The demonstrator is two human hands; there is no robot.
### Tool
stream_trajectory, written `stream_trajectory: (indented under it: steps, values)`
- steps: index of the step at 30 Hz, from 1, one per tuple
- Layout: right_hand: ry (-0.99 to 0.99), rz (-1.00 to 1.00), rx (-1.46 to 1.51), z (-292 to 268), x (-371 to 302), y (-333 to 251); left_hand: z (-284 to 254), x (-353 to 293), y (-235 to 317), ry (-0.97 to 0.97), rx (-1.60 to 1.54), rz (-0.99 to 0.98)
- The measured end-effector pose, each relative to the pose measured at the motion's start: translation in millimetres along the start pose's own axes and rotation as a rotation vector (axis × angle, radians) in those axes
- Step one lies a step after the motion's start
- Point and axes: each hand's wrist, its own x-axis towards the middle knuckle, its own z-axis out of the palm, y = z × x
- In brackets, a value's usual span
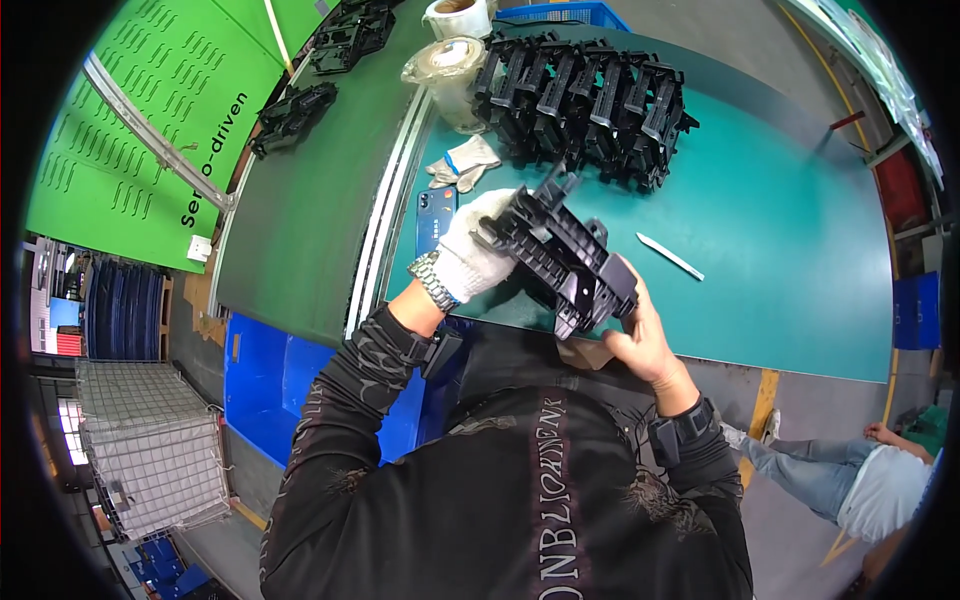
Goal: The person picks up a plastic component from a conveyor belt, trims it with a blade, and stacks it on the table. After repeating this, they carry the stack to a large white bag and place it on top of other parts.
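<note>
Between my two hands I hold a black plastic molded frame (pixel 562 255), tilted, above the near edge of the green table. My left hand (pixel 478 250), in a white knit glove, grips its left end. Bare, my right hand (pixel 645 335) is closed round the lower right end; some of its fingers are hidden behind the part. Several similar black molded frames (pixel 590 105) stand in a row at the back of the table. A white cutter-like strip (pixel 670 257) lies to the right of the held frame.
A conveyor belt (pixel 310 220) runs along the left, carrying more black parts (pixel 293 115). Near my left hand lie a blue phone (pixel 434 218) and spare gloves (pixel 464 162). Tape rolls (pixel 445 75) stand behind. A blue bin (pixel 270 385) sits below; another person (pixel 870 480) is at right.
</note>
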Motion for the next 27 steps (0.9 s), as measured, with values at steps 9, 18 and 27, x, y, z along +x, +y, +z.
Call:
stream_trajectory:
  steps: [9,18,27]
  values:
    - [0.396,0.06,-1.255,-88.3,38.6,51.1,-30.7,-11.6,-9.8,-0.023,0.726,0.496]
    - [0.449,-0.262,-1.052,-108.5,43.9,78.9,-29.3,-31.9,-8.3,-0.107,-0.206,-0.057]
    - [-0.021,0.266,0.059,7.0,66.8,-69.1,-28.4,-33.9,29.2,-0.325,0.288,0.074]
